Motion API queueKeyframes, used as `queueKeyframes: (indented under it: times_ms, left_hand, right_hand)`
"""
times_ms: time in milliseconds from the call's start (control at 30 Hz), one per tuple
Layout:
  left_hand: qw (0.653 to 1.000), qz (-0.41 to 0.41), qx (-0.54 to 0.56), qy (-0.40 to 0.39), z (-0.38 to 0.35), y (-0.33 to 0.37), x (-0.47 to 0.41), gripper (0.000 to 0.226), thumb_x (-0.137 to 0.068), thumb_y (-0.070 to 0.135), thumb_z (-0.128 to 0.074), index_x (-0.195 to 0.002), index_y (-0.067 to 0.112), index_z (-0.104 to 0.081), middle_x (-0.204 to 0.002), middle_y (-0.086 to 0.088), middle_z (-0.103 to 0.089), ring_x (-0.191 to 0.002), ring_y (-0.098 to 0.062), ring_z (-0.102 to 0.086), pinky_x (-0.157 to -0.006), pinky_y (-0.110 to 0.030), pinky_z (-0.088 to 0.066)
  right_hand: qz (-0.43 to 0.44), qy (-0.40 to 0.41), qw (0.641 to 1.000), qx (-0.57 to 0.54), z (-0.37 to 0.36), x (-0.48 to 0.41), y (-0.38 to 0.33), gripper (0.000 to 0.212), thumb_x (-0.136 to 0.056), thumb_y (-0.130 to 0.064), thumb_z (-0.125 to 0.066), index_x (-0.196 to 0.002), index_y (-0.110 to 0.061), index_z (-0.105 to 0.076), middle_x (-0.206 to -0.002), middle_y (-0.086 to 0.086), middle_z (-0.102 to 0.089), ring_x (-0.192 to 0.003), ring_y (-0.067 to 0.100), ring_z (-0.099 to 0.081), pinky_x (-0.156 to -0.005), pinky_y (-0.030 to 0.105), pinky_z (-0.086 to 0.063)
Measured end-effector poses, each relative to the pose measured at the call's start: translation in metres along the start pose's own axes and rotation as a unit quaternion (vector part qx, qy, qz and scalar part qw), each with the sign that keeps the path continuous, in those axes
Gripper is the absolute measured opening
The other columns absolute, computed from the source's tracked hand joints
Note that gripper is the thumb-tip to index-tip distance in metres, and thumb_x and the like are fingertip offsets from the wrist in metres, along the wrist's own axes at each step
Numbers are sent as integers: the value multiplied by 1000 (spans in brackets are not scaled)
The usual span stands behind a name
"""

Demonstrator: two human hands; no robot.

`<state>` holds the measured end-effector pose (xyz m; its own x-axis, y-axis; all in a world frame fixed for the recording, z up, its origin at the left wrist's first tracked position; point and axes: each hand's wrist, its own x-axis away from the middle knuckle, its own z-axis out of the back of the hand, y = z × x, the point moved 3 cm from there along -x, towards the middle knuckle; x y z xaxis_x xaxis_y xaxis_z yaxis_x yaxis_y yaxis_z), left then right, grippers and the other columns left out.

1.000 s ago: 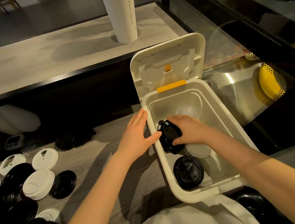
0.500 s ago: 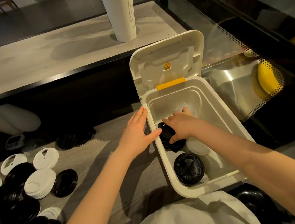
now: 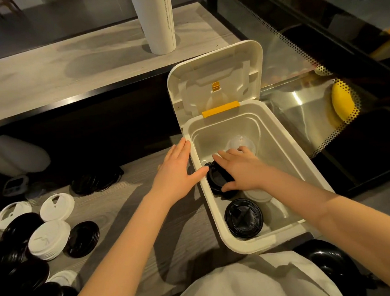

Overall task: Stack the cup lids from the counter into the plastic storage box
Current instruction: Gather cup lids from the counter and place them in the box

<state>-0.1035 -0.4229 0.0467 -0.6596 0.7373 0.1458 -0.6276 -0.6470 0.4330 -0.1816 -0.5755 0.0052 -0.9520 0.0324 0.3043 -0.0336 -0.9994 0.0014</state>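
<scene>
Two piles of black lids (image 3: 243, 218) lie in the storage box (image 3: 223, 230), right hand (image 3: 243, 169) pressing flat on the far one, left hand (image 3: 176, 170) open on its rim; dozens of loose lids (image 3: 48, 238) wait left of it.

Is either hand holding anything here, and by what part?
Nothing is clearly gripped. The right hand lies flat on top of the black lid stack in the storage box; the left hand steadies the box by its left rim.
</scene>
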Motion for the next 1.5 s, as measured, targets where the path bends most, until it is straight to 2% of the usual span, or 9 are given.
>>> queueKeyframes:
  times_ms: [133, 267, 367, 533, 867, 1000, 1200, 1333, 1500]
  left_hand:
    - [997, 1, -74, -3, 7, 6, 1, 78, -90, 57, -43, -150, 20, -11, -159, 3, -4, -146, -18, -1, -114, -49, -14]
    - [953, -150, -262, 14, 9, 42, -20, 49, -92, 44, -46, -133, 18, -49, -145, -3, -39, -139, -22, -26, -107, -42, -25]
    - [912, -195, -333, -142, -18, 74, -43, 36, -93, 34, -43, -121, 16, -56, -125, -4, -53, -118, -25, -49, -91, -38, -35]
    - [841, -97, -407, -343, -58, 74, -63, 51, -95, 33, -39, -144, 20, -33, -153, -2, -20, -131, -26, -37, -94, -40, -42]
    - [855, -50, -364, -365, -54, 72, -69, 58, -92, 34, -48, -145, 15, -32, -153, -8, -18, -129, -27, -40, -103, -36, -41]
    - [860, -36, -357, -363, -59, 69, -73, 53, -92, 32, -47, -141, 14, -40, -147, -9, -32, -123, -27, -46, -95, -34, -45]
    - [900, -66, -353, -246, -36, 72, -63, 35, -94, 28, -41, -118, 9, -58, -114, -8, -57, -95, -27, -56, -71, -34, -45]
    - [963, -108, -238, -66, 4, 66, -34, 35, -94, 32, -44, -111, 6, -59, -114, -10, -55, -109, -27, -52, -84, -39, -47]
    - [986, -49, -145, 70, 47, 25, 19, 47, -95, 37, -44, -137, 18, -45, -148, -1, -37, -139, -19, -28, -110, -38, -28]
  right_hand:
    - [-56, 131, 985, -101, 19, 8, 27, 53, -93, -34, -52, -141, -19, -37, -144, 2, -41, -131, 22, -33, -105, 35, -27]
    - [-110, 22, 983, -145, 22, 1, 59, 67, -90, -30, -61, -147, -28, -27, -154, 4, -25, -139, 24, -27, -109, 34, -29]
    - [-93, -25, 987, -127, 25, -7, 65, 67, -87, -23, -65, -145, -31, -32, -154, 6, -27, -136, 26, -35, -105, 33, -33]
    - [-93, -8, 993, -70, 31, -16, 72, 61, -87, -20, -64, -142, -25, -38, -138, 10, -44, -125, 28, -45, -96, 36, -42]
    - [-129, 19, 990, -54, 29, -18, 70, 49, -83, -35, -67, -126, -17, -53, -119, 12, -55, -110, 31, -54, -81, 39, -52]
    - [-142, 21, 988, -57, 30, -17, 66, 45, -83, -38, -67, -120, -14, -54, -114, 12, -55, -106, 32, -55, -79, 40, -51]
    - [-166, 46, 979, -106, 35, -11, 64, 50, -88, -43, -58, -129, -16, -48, -123, 10, -52, -115, 30, -50, -77, 36, -44]
    - [-168, 116, 966, -160, 52, -4, 53, 47, -90, -38, -52, -131, -15, -48, -125, 9, -54, -120, 30, -47, -90, 38, -46]
    - [-129, 230, 944, -199, 88, 16, 10, 42, -92, -35, -53, -128, -14, -52, -125, 6, -56, -118, 27, -49, -90, 35, -41]
